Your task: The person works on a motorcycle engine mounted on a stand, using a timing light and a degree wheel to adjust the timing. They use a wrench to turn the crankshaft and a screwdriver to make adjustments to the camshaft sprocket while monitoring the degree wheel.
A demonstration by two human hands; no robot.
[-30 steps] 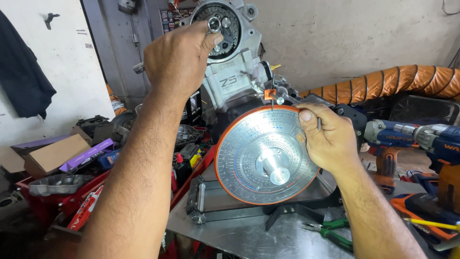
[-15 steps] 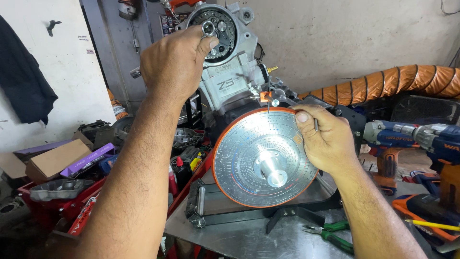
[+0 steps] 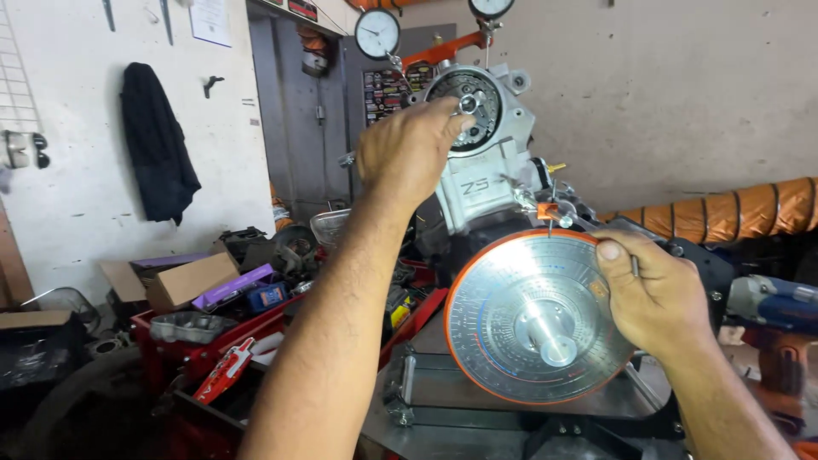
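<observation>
**Workshop bench: engine case with degree wheel**

Pale plastered walls close the room at the back of the frame. On the left wall a dark jacket [image 3: 158, 140] hangs from a hook, and a grey doorway stands at upper centre. Two round dial gauges [image 3: 377, 33] sit at the top of the frame on an orange bracket. A ribbed orange duct [image 3: 750, 210] runs along the right wall.

The work surface is a bare metal bench plate [image 3: 443, 430] at lower centre, with a steel stand base resting on it. A red tool cart [image 3: 213, 341] at lower left carries a grey metal tray, a cardboard box [image 3: 192, 281], a purple box and loose parts. A blue power tool [image 3: 780, 302] lies at the right edge.

An engine case [image 3: 481, 170], silver-grey, stands upright at centre frame, mounted above the bench plate. Its round open end faces the camera at upper centre.

A degree wheel [image 3: 528, 319], a silver disc with an orange rim, is fixed in front of the case at centre right, face toward the camera, with a short shaft at its hub.

The left hand [image 3: 409, 153] is raised at upper centre, fingers curled together, fingertips pinching a small metal part at the round opening of the case. What that part is cannot be told.

The right hand [image 3: 656, 294] grips the right edge of the degree wheel, thumb pressed on the face near the top rim, fingers wrapped behind.
</observation>
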